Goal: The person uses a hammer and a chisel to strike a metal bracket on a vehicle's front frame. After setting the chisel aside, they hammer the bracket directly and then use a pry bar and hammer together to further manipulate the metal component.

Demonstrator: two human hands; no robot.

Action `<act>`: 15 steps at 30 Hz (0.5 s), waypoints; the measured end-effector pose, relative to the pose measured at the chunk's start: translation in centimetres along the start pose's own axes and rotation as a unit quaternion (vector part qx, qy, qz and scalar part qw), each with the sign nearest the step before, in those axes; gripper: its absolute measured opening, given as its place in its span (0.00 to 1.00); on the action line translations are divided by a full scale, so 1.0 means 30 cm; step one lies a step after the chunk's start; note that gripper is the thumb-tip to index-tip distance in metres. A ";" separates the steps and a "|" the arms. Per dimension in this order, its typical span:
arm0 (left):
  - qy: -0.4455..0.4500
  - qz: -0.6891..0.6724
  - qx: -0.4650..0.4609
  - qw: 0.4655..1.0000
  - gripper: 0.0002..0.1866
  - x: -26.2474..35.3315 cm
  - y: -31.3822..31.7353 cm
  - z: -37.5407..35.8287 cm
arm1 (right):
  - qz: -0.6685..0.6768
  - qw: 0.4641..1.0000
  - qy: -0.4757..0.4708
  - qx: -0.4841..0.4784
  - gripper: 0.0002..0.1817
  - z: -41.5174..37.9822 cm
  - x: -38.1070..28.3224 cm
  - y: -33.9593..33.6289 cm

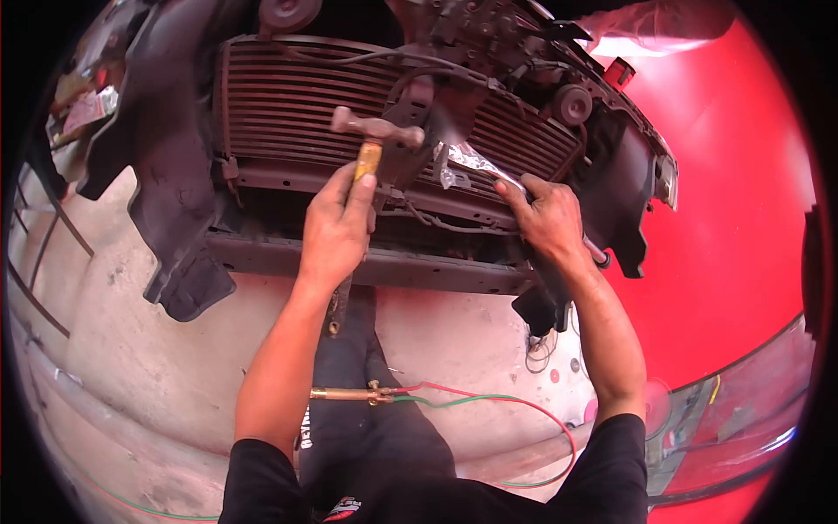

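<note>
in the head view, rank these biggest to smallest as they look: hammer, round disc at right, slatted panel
1. slatted panel
2. hammer, partly covered by the left hand
3. round disc

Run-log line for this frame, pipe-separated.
left hand: holds hammer | right hand: holds metal bar | behind hammer: slatted panel | metal bar tip contact: unclear

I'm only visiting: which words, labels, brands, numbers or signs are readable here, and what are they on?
"EYN": white letters running sideways along the black cloth trousers; any neighbouring letters are unclear.
Small red-and-white logo on the black short-sleeved shirt: its lettering is too small and blurred to read.
Hammer with a rust-brown metal head and yellow handle: no readable marking.
</note>
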State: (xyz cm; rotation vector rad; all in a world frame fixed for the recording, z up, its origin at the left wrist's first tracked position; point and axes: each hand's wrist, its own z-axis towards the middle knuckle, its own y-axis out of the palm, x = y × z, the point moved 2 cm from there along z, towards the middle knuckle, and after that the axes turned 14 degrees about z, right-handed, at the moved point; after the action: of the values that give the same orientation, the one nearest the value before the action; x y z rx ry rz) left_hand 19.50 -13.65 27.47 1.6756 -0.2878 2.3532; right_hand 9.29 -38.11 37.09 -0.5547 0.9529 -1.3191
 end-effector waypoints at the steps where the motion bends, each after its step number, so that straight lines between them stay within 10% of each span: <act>1: -0.012 -0.011 0.022 1.000 0.22 0.015 -0.010 -0.016 | 0.006 1.000 0.004 0.004 0.36 0.001 0.002 0.001; 15: -0.028 -0.008 0.052 0.998 0.24 0.024 0.044 -0.099 | 0.020 0.999 0.027 -0.023 0.37 -0.017 -0.005 0.000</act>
State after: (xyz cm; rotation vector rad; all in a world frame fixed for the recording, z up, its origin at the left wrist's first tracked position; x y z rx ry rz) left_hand 16.20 -13.97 27.15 1.7864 -0.1646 2.3490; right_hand 8.87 -37.89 36.86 -0.5348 1.0373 -1.2841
